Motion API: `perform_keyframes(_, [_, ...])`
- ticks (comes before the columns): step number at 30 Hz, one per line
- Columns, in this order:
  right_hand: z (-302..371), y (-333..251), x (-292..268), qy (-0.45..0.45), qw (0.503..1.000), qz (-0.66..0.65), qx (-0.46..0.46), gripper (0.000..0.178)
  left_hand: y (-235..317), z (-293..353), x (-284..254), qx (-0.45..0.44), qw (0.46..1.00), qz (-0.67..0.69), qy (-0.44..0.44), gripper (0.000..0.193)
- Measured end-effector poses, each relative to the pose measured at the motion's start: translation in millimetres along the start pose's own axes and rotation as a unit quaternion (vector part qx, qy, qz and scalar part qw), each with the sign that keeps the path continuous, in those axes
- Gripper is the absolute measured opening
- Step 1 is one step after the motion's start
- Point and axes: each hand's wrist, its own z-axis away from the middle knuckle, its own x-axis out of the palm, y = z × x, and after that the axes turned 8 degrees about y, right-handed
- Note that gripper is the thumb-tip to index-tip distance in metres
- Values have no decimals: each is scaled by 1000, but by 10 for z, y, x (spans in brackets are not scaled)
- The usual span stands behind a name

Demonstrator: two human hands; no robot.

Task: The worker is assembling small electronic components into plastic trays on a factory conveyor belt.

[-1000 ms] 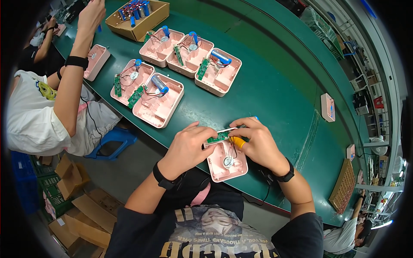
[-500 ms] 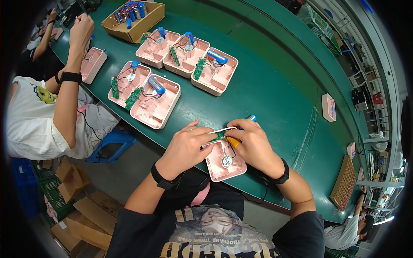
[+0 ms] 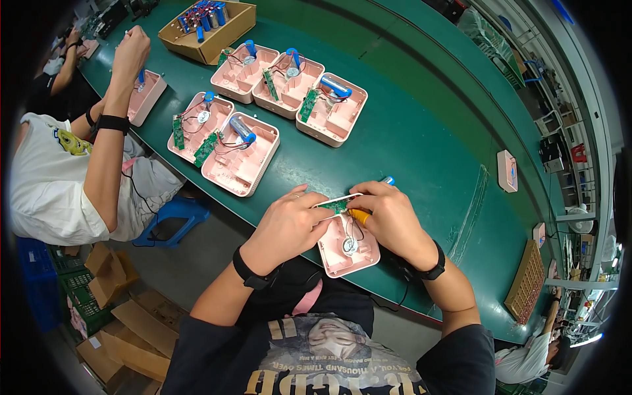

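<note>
One co-worker [image 3: 79, 178] in white sits far left on a blue stool [image 3: 172, 222], hand [image 3: 133, 51] raised near a pink shell; flattened-looking cartons [image 3: 141, 322] on the floor below. Then a cardboard box [image 3: 230, 41] of blue cells and five open pink shells [image 3: 249, 170] with boards, wires and cells, all on the green table [image 3: 421, 131]. Center: left hand [image 3: 288, 220] pinches the left end of a green circuit board [image 3: 334, 207] at the far wall of the work shell [image 3: 337, 264], near table edge. Step looks like fitting the board there; next move likely calls for steady left fingers and light pressing, wires kept clear. Right hand [image 3: 395, 220] grips a yellow-orange piece [image 3: 359, 216], kind unclear, at the board's right; blue cell [image 3: 388, 180] just beyond. Far right: compartmented tray [image 3: 525, 283], shelving behind.
</note>
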Motion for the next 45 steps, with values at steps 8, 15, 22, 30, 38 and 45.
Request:
perform_keyframes(8, [0, -13, -24, -21, 1000, 6, -12, 21, -27, 15, 20, -7, 1000, 2, 0, 14])
perform_keyframes(15, [-19, -68, -163, -18, 1000, -15, 2, 21, -10, 27, 24, -7, 1000, -2, -4, 14])
perform_keyframes(22, [234, 237, -395, 77, 996, -18, 34, 30, 38, 87, 64, -26, 999, -7, 36, 12])
perform_keyframes(30, [586, -111, -185, 56, 998, 5, 24, 47, 162, 151, 152, -71, 992, -38, 102, 12])
perform_keyframes(38, [643, -64, -63, 42, 996, -59, 46, 43, 151, 180, 182, -80, 991, -35, 101, 13])
perform_keyframes(45, [628, -85, -5, -17, 986, -132, 103, 45, 155, 174, 183, -72, 991, -31, 108, 13])
